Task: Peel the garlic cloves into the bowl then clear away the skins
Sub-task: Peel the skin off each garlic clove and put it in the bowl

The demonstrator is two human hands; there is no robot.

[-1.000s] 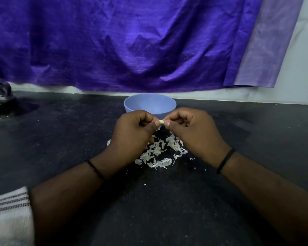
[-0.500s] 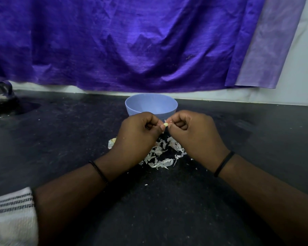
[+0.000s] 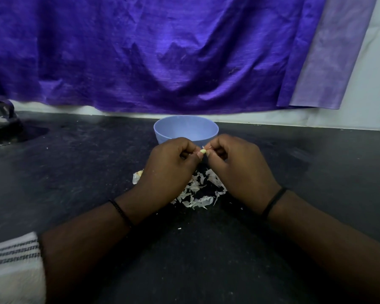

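Left hand (image 3: 169, 170) and right hand (image 3: 239, 170) are both pinching one garlic clove (image 3: 203, 151) with curled fingers, above the skins (image 3: 198, 191), before the bowl (image 3: 185, 130).

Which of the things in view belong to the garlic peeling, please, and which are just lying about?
Job: garlic clove pinched by left hand and right hand; blue bowl; garlic skins.
Lying about: purple cloth; steel vessel; striped towel.
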